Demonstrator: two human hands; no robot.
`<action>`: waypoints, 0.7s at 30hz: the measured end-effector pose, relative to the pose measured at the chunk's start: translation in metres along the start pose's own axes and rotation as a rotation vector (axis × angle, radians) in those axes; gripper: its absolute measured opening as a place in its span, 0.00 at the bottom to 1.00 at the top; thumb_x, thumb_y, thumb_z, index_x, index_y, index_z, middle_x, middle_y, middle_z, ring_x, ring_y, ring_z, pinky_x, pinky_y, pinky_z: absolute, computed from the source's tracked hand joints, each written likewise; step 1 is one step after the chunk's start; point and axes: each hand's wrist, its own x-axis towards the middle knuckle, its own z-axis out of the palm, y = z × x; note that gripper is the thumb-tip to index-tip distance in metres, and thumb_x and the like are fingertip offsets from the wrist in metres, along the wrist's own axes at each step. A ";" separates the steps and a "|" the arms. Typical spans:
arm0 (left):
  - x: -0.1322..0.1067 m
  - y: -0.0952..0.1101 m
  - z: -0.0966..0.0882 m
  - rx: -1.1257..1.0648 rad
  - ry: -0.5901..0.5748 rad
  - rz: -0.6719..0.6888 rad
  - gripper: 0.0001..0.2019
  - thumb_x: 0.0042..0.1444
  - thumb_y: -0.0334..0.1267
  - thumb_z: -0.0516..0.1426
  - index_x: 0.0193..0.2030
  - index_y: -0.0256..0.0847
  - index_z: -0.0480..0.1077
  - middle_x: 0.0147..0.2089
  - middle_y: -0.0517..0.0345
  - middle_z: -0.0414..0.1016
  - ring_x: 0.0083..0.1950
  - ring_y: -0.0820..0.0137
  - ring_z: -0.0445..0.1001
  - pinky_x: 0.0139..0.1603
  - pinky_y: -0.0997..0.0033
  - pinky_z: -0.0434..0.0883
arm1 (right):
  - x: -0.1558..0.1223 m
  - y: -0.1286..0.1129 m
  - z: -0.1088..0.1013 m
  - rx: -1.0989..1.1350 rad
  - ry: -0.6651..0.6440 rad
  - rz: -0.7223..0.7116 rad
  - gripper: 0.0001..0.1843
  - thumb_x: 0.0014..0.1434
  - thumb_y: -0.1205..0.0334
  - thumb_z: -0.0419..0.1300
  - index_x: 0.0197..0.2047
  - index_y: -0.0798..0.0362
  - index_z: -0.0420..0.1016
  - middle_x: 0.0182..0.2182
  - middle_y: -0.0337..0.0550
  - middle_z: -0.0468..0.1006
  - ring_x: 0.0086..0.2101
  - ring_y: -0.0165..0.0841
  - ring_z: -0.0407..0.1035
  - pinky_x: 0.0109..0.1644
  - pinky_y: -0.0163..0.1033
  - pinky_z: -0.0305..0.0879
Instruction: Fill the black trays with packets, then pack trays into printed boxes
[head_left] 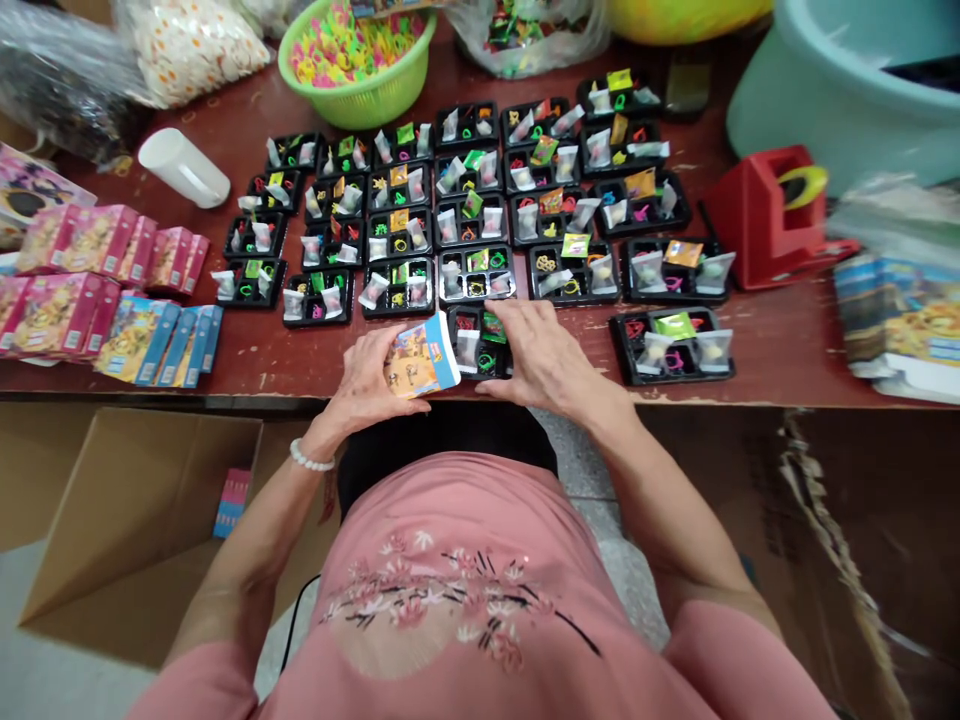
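My left hand (369, 378) is closed around a small blue and yellow printed carton (417, 360), whose white-edged end faces right. Against that end lies a black compartment tray (469, 350) holding small packets and coloured plastic bits. My right hand (541, 352) grips this tray from its right side, thumb at the near edge and fingers at the far edge. Whether the tray's left end is inside the carton cannot be made out. Just beyond, rows of similar filled black trays (477, 272) cover the table.
Pink cartons (64, 310) and blue cartons (139, 340) stand at the left, near a white cup (184, 168). A green basket (360, 98) of plastic bits is at the back. At right are a red tape dispenser (780, 220), flat cartons (919, 310) and a teal tub (840, 100). A cardboard box (142, 520) sits below.
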 end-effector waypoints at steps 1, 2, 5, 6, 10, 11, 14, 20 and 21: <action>0.000 -0.001 0.000 0.021 -0.010 0.003 0.61 0.32 0.50 0.81 0.74 0.47 0.59 0.70 0.41 0.71 0.67 0.42 0.70 0.68 0.41 0.65 | 0.000 0.000 0.003 0.004 -0.011 -0.005 0.60 0.47 0.55 0.81 0.75 0.55 0.57 0.66 0.63 0.68 0.63 0.62 0.63 0.67 0.68 0.67; 0.000 -0.001 0.001 0.045 -0.019 0.007 0.62 0.33 0.52 0.80 0.75 0.47 0.58 0.70 0.40 0.70 0.68 0.42 0.69 0.68 0.41 0.64 | 0.000 -0.001 0.006 0.011 -0.024 -0.018 0.59 0.47 0.55 0.81 0.75 0.55 0.57 0.65 0.63 0.69 0.62 0.62 0.64 0.66 0.68 0.68; 0.000 -0.003 0.003 0.123 -0.055 0.038 0.65 0.36 0.61 0.78 0.79 0.47 0.54 0.73 0.37 0.67 0.70 0.40 0.66 0.68 0.40 0.63 | 0.003 -0.001 0.014 0.053 -0.065 -0.063 0.60 0.45 0.57 0.82 0.75 0.53 0.58 0.64 0.60 0.71 0.60 0.60 0.66 0.65 0.67 0.70; 0.000 -0.003 0.004 0.151 -0.076 0.057 0.66 0.37 0.64 0.77 0.80 0.47 0.52 0.75 0.36 0.65 0.71 0.39 0.65 0.69 0.39 0.62 | 0.005 -0.001 0.017 0.070 -0.083 -0.078 0.61 0.44 0.57 0.83 0.75 0.52 0.57 0.65 0.59 0.71 0.61 0.59 0.66 0.65 0.67 0.70; -0.001 -0.003 0.008 0.260 -0.155 0.134 0.68 0.42 0.74 0.70 0.82 0.44 0.46 0.80 0.33 0.55 0.77 0.33 0.56 0.71 0.35 0.57 | 0.011 0.005 0.026 0.145 -0.141 -0.146 0.66 0.41 0.57 0.85 0.77 0.49 0.55 0.69 0.59 0.68 0.64 0.60 0.64 0.67 0.68 0.68; -0.002 -0.002 0.008 0.281 -0.159 0.140 0.68 0.43 0.76 0.68 0.83 0.43 0.45 0.81 0.32 0.53 0.78 0.32 0.54 0.72 0.34 0.56 | 0.011 0.007 0.027 0.174 -0.131 -0.165 0.68 0.41 0.54 0.85 0.77 0.50 0.54 0.70 0.60 0.67 0.65 0.60 0.63 0.68 0.68 0.66; -0.006 0.002 0.008 0.319 -0.128 0.128 0.68 0.45 0.80 0.64 0.83 0.42 0.44 0.83 0.30 0.49 0.80 0.29 0.48 0.74 0.29 0.50 | 0.002 0.016 0.023 0.269 -0.002 -0.138 0.63 0.45 0.39 0.81 0.76 0.49 0.58 0.71 0.60 0.65 0.69 0.60 0.60 0.71 0.68 0.62; -0.016 0.018 0.011 0.376 -0.107 0.112 0.58 0.53 0.73 0.64 0.82 0.49 0.49 0.84 0.36 0.48 0.81 0.30 0.47 0.75 0.25 0.45 | -0.017 0.020 0.026 0.471 0.180 0.276 0.20 0.61 0.47 0.73 0.50 0.49 0.81 0.41 0.43 0.78 0.33 0.34 0.72 0.40 0.42 0.70; -0.016 0.021 0.012 0.384 -0.118 0.116 0.56 0.55 0.72 0.64 0.82 0.50 0.49 0.84 0.37 0.48 0.81 0.30 0.47 0.75 0.26 0.46 | -0.017 0.018 0.029 0.473 0.166 0.295 0.16 0.60 0.51 0.74 0.47 0.49 0.82 0.38 0.41 0.77 0.31 0.32 0.69 0.38 0.40 0.67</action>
